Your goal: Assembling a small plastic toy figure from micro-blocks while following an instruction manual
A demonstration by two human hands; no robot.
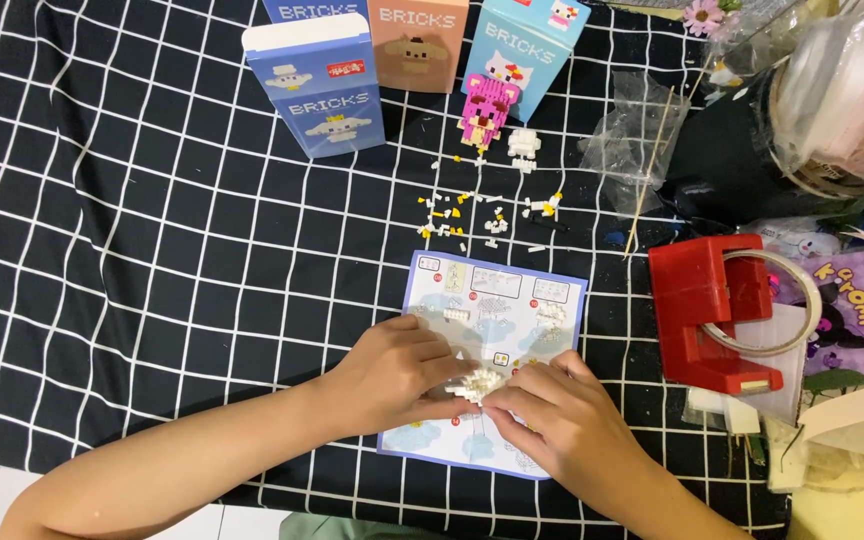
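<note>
My left hand and my right hand meet over a printed instruction sheet and together pinch a small white brick assembly between their fingertips. Beyond the sheet lie several loose white, yellow and black tiny bricks. A finished pink brick figure and a small white brick piece stand farther back.
Three brick boxes stand at the back: light blue, peach, blue. A red tape dispenser with clear tape sits right. Plastic bags, a thin wooden stick and clutter fill the right side. A black checked cloth covers the table.
</note>
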